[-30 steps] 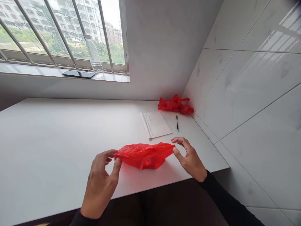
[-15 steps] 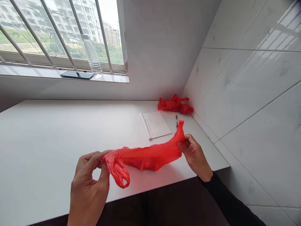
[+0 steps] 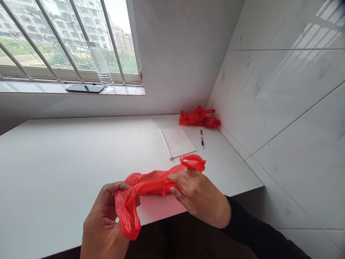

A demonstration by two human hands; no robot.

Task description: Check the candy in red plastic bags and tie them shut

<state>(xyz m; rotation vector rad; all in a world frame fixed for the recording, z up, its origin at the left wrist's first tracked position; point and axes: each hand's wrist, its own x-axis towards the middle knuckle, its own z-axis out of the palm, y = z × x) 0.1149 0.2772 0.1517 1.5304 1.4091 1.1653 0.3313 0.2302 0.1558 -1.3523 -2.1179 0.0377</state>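
A thin red plastic bag (image 3: 151, 183) stretches between my two hands above the front edge of the white table. My left hand (image 3: 106, 219) is closed on the bag's left end, and one loop handle droops below those fingers. Against the bag's middle right lies my right hand (image 3: 195, 194); its fingers press the plastic, with the thumb below. The other handle loop (image 3: 192, 160) stands up beyond the right hand. Something inside the bag shows only faintly through the plastic.
On the white table (image 3: 75, 154) lie a notepad (image 3: 180, 142) and a black pen (image 3: 202, 139). More crumpled red bags (image 3: 199, 117) sit in the far corner by the tiled wall. A water bottle (image 3: 101, 68) and a phone (image 3: 84, 88) rest on the windowsill.
My right hand has let go of the bag's right end and moved left onto its middle. The right handle has flopped over, and the left handle hangs lower. The pen is now fully visible.
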